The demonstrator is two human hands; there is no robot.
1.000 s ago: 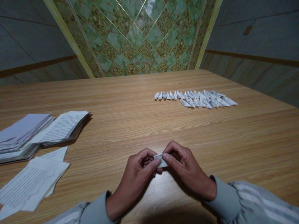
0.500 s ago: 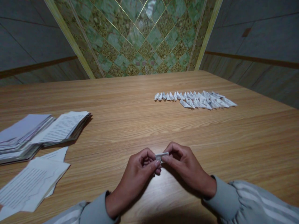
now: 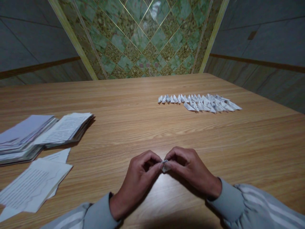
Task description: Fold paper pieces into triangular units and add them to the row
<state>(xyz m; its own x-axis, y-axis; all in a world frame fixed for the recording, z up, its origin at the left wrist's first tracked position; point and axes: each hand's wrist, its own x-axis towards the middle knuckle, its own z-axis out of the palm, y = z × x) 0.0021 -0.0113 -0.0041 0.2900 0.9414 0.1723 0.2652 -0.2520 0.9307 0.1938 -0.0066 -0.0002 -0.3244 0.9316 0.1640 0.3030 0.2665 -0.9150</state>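
– What is going on at the desk [image 3: 114,127]?
– A person in gray, white-striped sleeves [image 3: 100,213] pinches a small folded paper [image 3: 165,169] between the left hand [image 3: 139,173] and the right hand [image 3: 192,169]. The 2 sets of fingertips nearly meet on it, over the near side of the wood.
– Can you make out its folds?
– Hardly; fingers cover most of it, so its exact shape is hard to tell from here.
– And farther back, on the right?
– Small folded paper pieces [image 3: 202,106], packed closely in 2 rows, well apart from the person's grip.
– On the left?
– A lilac-topped stack [image 3: 26,128] beside a stack with a written sheet on top [image 3: 68,128]. Nearer, loose sheets [image 3: 39,184] overlap. A green tiled wall [image 3: 147,41] rises behind.
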